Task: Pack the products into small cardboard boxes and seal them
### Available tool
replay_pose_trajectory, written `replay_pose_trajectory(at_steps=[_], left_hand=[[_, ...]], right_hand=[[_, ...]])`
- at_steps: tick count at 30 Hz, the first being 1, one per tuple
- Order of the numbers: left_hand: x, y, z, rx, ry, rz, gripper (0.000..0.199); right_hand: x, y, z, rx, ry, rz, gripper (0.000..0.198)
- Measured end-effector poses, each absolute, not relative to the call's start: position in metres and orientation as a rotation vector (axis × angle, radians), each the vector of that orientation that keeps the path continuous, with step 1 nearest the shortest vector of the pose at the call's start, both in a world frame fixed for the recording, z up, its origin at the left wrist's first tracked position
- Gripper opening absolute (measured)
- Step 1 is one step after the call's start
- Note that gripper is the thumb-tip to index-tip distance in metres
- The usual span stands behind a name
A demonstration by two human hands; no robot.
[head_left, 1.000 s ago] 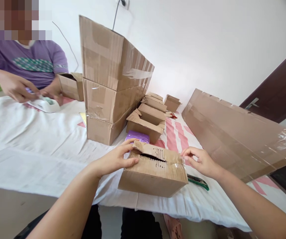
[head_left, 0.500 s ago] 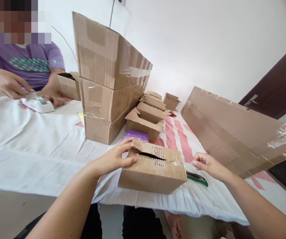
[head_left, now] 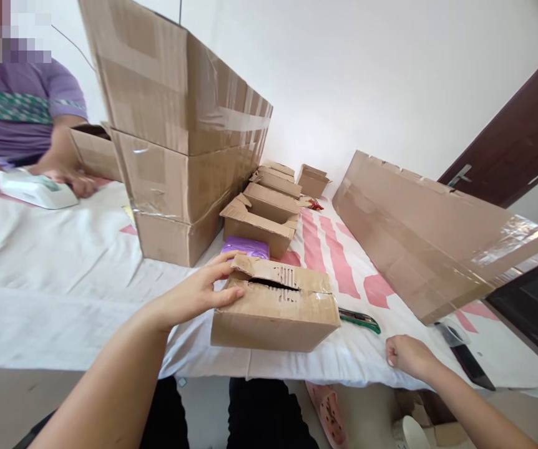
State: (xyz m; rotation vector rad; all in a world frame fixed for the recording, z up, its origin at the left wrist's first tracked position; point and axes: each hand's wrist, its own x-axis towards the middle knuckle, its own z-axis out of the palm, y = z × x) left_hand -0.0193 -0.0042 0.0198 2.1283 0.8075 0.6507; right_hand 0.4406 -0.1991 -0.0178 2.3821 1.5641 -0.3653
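A small cardboard box (head_left: 273,327) stands near the table's front edge, with a dark gap between the flaps on its top. My left hand (head_left: 213,287) grips its left end, thumb on the top and fingers over the far left side. Closed into a fist, my right hand (head_left: 409,355) is apart from the box, to its right by the front edge. Whatever it may hold is hidden. Between that hand and the box lies a green utility knife (head_left: 360,320). Behind the box is a purple packet (head_left: 246,247).
Stacked taped cartons (head_left: 151,178) rise at left; open cardboard boxes (head_left: 259,231) line up behind. A large cardboard panel (head_left: 414,224) stands at right, near a dark phone-like slab (head_left: 472,366). Across the table, a person in purple (head_left: 16,118) handles a white device (head_left: 37,189).
My right hand has moved away from the box's right end, toward the front edge and to the right. My left hand keeps its grip. The view has swung slightly right.
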Motion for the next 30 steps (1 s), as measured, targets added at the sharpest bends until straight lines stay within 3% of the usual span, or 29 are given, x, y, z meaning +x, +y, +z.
replay_pose_trajectory(at_steps=[5, 9, 18, 25, 30], left_hand=[[-0.019, -0.008, 0.024, 2.135, 0.783, 0.674, 0.044], [-0.019, -0.008, 0.022, 2.142, 0.75, 0.704, 0.043], [-0.018, -0.004, 0.012, 1.982, 0.8, 0.747, 0.075], [-0.01, 0.002, 0.005, 1.857, 0.825, 0.833, 0.067], [-0.006, 0.003, 0.002, 1.767, 0.827, 0.94, 0.059]], right_hand=[[0.441, -0.195, -0.021, 2.359, 1.601, -0.189, 0.028], [0.43, -0.199, -0.033, 2.309, 1.642, -0.225, 0.025], [0.417, -0.202, -0.011, 2.091, 1.918, -0.463, 0.042], [0.35, -0.147, 0.058, 2.054, 2.674, 0.14, 0.025], [0.292, -0.104, 0.083, 1.889, 2.954, -0.201, 0.021]])
